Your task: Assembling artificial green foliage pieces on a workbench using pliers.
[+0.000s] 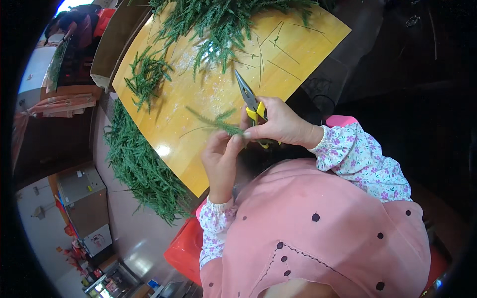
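Note:
Between the fingertips of my left hand [221, 156] is the end of a small green artificial pine sprig [216, 120], its tips spreading left over the table. My right hand [284, 121] meets it there, thumb and finger pinching at the sprig's end. That same right hand keeps a pair of long-nose pliers [248, 94] with yellow-and-black handles in its palm, the jaws pointing up and away from the sprig. Both hands are above the near edge of the yellow wooden table [179, 149]. Part of the pliers' handles is hidden behind my right fingers.
A big heap of green pine branches [218, 25] covers the table's far side. Loose thin stems [283, 52] lie at the far right, and a small bunch of sprigs [146, 79] at the left. More greenery [141, 164] is piled on the floor beside the table. Beneath me is a red seat [186, 248].

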`<state>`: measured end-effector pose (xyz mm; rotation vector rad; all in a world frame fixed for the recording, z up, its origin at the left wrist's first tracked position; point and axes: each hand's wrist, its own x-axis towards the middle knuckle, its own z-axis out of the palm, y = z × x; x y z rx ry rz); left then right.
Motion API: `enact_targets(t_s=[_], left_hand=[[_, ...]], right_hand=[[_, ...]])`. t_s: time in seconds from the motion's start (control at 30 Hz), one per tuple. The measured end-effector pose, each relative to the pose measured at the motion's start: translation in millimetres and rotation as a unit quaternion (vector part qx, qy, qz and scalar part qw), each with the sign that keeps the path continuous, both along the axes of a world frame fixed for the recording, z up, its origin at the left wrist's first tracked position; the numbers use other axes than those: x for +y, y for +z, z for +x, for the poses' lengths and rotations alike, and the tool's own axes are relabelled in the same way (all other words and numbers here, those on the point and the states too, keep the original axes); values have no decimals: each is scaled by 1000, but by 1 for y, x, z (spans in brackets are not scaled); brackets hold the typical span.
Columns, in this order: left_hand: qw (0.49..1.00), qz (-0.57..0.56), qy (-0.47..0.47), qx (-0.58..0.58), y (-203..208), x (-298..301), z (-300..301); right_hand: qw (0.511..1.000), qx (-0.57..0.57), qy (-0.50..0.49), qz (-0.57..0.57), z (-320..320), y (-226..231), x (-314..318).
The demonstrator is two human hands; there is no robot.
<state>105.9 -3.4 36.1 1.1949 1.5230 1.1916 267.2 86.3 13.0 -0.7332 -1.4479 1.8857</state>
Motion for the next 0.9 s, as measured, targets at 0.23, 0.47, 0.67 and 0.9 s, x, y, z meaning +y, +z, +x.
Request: enact_targets(t_s=[0.23,0.47,0.67,0.9], left_hand=[[979,36,117,-162,8,-1,-7],[988,90,84,-96,7,-24,-37],[987,123,78,-75,6,-35,-42],[988,123,89,-38,0,-40,-35]], right_hand=[[995,50,9,-91,-14,-2,-8],[946,-146,-97,273,-21,19,-18],[856,-243,-103,445,-24,26,-30],[804,-283,-102,513,-29,19,-38]])
